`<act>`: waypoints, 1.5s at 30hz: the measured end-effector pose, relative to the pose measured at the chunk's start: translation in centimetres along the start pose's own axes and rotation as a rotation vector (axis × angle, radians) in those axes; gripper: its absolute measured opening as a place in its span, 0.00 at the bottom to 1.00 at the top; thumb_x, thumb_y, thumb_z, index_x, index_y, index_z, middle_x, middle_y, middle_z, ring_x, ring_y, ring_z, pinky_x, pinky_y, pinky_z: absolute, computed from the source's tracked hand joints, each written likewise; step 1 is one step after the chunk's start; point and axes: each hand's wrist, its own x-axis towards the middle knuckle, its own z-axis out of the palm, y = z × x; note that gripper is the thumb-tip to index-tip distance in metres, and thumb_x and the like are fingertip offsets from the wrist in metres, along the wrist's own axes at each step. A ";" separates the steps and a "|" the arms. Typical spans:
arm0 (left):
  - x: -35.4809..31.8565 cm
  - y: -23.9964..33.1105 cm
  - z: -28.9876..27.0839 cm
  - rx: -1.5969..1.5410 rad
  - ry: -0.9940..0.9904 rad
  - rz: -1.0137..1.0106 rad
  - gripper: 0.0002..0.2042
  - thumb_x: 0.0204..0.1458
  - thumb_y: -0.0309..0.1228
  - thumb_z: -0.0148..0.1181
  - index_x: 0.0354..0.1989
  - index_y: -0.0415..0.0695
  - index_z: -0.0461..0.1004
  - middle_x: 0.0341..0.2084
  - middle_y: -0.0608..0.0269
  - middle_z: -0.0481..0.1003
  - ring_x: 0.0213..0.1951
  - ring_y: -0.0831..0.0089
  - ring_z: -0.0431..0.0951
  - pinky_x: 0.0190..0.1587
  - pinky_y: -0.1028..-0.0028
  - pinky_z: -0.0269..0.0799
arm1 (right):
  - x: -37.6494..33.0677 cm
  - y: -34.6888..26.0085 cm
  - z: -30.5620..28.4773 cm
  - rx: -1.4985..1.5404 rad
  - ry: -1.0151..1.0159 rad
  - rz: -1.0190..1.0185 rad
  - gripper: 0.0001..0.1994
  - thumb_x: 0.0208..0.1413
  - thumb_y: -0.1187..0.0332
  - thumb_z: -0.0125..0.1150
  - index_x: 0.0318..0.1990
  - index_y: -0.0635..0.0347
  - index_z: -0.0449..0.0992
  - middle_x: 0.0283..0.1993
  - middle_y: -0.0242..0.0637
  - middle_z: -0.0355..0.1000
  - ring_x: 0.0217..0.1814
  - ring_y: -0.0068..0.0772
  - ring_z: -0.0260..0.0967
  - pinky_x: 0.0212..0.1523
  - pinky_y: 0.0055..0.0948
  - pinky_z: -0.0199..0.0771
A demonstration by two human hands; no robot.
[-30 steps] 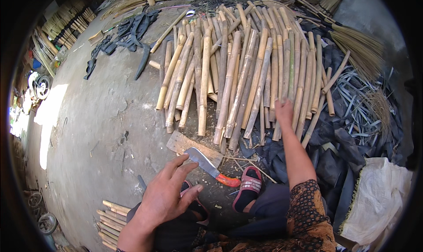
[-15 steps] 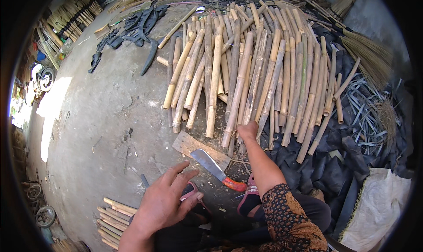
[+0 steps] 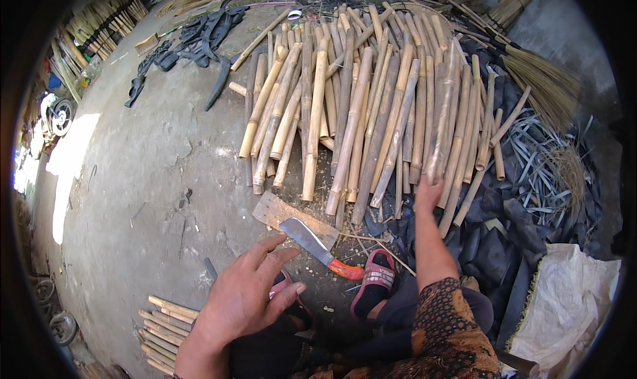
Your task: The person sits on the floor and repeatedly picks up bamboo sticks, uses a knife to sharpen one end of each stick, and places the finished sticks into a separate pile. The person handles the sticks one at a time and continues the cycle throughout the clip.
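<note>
My right hand [image 3: 430, 193] is wrapped round the near end of a mottled bamboo pole [image 3: 444, 124]. This pole lies over the right part of a broad heap of cut bamboo poles [image 3: 361, 124]. Closer to me, my left hand [image 3: 245, 293] hangs in the air with fingers apart and nothing in it. Just beyond its fingertips is a machete [image 3: 306, 236] with a red-orange handle. The blade lies across a flat wooden board [image 3: 271, 210] on the ground, and the handle end is near my right sandal [image 3: 379, 273].
A smaller stack of bamboo pieces [image 3: 166, 326] lies at lower left. Black rubber strips [image 3: 199, 41] lie at far left. On the right are dark sheeting [image 3: 524, 236], pale blue strips [image 3: 541, 163], a straw broom [image 3: 541, 84] and a white sack [image 3: 564, 306]. Concrete floor [image 3: 152, 200] spreads leftward.
My right hand has carried the mottled pole rightward across the heap. My left hand has stayed nearly in place, still open. The whole view has shifted slightly.
</note>
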 end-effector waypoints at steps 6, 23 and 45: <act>0.9 0.2 0.2 0.033 -0.016 0.030 0.24 0.56 0.40 0.67 0.60 0.46 0.72 0.61 0.48 0.70 0.58 0.46 0.75 0.58 0.55 0.74 | 5.5 -3.4 -1.4 -0.198 0.110 -0.375 0.25 0.57 0.54 0.64 0.54 0.64 0.74 0.48 0.58 0.77 0.51 0.62 0.75 0.56 0.47 0.73; 1.8 -0.3 0.1 0.058 -0.091 -0.001 0.24 0.57 0.44 0.66 0.60 0.47 0.72 0.61 0.50 0.70 0.58 0.48 0.75 0.58 0.55 0.74 | -14.5 0.7 4.2 0.218 -0.688 0.494 0.24 0.52 0.58 0.67 0.51 0.67 0.74 0.42 0.54 0.80 0.44 0.52 0.79 0.50 0.43 0.77; 2.0 -0.3 0.4 0.052 -0.138 0.023 0.24 0.57 0.44 0.66 0.60 0.48 0.72 0.60 0.50 0.72 0.56 0.47 0.76 0.57 0.56 0.74 | -12.1 -10.1 8.4 -0.321 -0.790 -0.008 0.56 0.51 0.40 0.71 0.76 0.65 0.46 0.73 0.59 0.55 0.74 0.58 0.56 0.72 0.48 0.61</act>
